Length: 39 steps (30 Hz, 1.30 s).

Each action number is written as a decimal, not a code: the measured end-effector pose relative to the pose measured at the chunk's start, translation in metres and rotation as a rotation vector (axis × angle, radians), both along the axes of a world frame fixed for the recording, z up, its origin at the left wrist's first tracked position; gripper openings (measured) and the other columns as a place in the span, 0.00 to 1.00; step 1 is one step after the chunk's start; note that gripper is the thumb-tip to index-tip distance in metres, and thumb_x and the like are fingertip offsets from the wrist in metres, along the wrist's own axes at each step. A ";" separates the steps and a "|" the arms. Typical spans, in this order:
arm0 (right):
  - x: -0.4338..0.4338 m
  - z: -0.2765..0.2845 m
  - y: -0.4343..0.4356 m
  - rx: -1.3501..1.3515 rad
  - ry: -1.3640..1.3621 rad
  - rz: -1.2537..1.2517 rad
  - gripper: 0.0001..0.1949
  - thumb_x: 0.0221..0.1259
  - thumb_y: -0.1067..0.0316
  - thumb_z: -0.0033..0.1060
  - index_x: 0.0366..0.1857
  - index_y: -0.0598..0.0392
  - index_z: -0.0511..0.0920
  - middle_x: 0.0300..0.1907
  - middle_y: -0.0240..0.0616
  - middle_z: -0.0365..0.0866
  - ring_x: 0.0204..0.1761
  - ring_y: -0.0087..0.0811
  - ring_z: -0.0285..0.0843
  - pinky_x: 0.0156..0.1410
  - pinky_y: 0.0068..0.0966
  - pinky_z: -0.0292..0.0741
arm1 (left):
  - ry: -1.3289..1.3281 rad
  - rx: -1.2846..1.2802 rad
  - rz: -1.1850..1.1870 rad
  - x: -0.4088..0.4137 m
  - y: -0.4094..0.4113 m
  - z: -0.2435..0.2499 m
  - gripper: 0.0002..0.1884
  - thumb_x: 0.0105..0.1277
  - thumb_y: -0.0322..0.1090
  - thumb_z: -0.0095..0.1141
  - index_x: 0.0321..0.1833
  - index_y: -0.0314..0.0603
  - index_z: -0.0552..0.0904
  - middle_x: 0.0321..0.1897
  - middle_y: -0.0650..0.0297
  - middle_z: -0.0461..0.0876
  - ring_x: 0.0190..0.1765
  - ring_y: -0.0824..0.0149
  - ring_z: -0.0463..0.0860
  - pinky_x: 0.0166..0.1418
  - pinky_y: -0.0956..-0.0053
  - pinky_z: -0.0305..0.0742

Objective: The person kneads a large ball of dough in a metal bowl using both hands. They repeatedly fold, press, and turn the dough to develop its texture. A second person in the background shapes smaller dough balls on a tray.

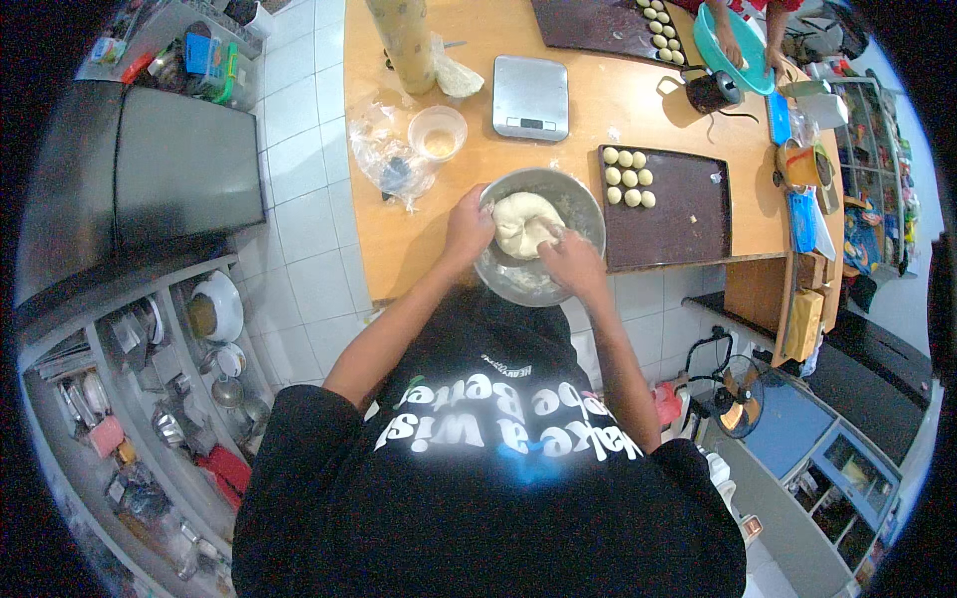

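A round metal bowl [512, 288] sits at the table's front edge, close to my body. Inside it lies a pale lump of dough [519, 217] with a fold and a hollow in its middle. My left hand [471, 228] grips the bowl's left rim, the thumb reaching over to the inside. Over the right side of the bowl, my right hand [574, 260] has its fingers on the dough's edge and grips it; the fingertips are partly sunk in the dough. White flour or dough residue streaks the bowl's inner wall.
Right of the bowl, a dark tray [665, 232] holds several dough balls [629, 177]. Beyond stand a digital scale [531, 97], a plastic cup [438, 134], a plastic bag [389, 153] and a black kettle [712, 92]. Another person's hands [727, 48] work in a turquoise basin [706, 34].
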State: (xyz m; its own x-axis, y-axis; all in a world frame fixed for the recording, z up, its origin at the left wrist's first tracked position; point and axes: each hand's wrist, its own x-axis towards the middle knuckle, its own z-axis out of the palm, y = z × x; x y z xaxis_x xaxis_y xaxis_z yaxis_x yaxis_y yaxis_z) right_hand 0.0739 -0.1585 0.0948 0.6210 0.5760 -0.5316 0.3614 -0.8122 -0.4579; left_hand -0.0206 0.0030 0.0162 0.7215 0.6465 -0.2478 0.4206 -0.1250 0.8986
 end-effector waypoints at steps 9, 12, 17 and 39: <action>-0.026 -0.038 -0.016 0.047 -0.164 0.209 0.36 0.57 0.54 0.58 0.72 0.53 0.64 0.30 0.59 0.84 0.35 0.57 0.84 0.44 0.49 0.80 | -0.043 0.038 0.005 0.000 -0.001 -0.001 0.18 0.61 0.22 0.50 0.55 0.37 0.80 0.44 0.44 0.85 0.50 0.46 0.84 0.55 0.59 0.77; -0.030 -0.033 -0.009 -0.004 -0.137 0.268 0.36 0.57 0.55 0.57 0.72 0.54 0.63 0.30 0.58 0.84 0.35 0.57 0.85 0.44 0.49 0.81 | -0.026 0.040 -0.004 0.001 0.000 -0.004 0.18 0.60 0.22 0.50 0.54 0.37 0.80 0.43 0.44 0.85 0.50 0.46 0.84 0.55 0.59 0.77; -0.031 -0.039 0.011 -0.095 -0.127 0.246 0.34 0.57 0.53 0.57 0.69 0.54 0.68 0.32 0.58 0.84 0.36 0.56 0.85 0.46 0.50 0.81 | 0.003 0.043 -0.016 0.000 0.002 0.000 0.18 0.60 0.21 0.50 0.54 0.37 0.80 0.43 0.44 0.85 0.50 0.46 0.84 0.56 0.59 0.77; -0.012 -0.018 0.006 -0.186 -0.115 0.359 0.28 0.57 0.57 0.55 0.64 0.49 0.73 0.36 0.52 0.86 0.39 0.52 0.86 0.46 0.48 0.82 | 0.018 0.086 0.045 -0.003 -0.006 -0.005 0.16 0.64 0.24 0.53 0.56 0.35 0.79 0.47 0.44 0.85 0.52 0.47 0.84 0.57 0.59 0.76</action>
State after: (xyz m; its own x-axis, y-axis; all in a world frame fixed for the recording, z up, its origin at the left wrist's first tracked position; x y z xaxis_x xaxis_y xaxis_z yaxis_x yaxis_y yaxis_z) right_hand 0.0615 -0.1522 0.0764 0.4597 0.6676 -0.5856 0.6767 -0.6904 -0.2559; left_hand -0.0233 -0.0034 0.0117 0.6873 0.6975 -0.2028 0.4435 -0.1818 0.8777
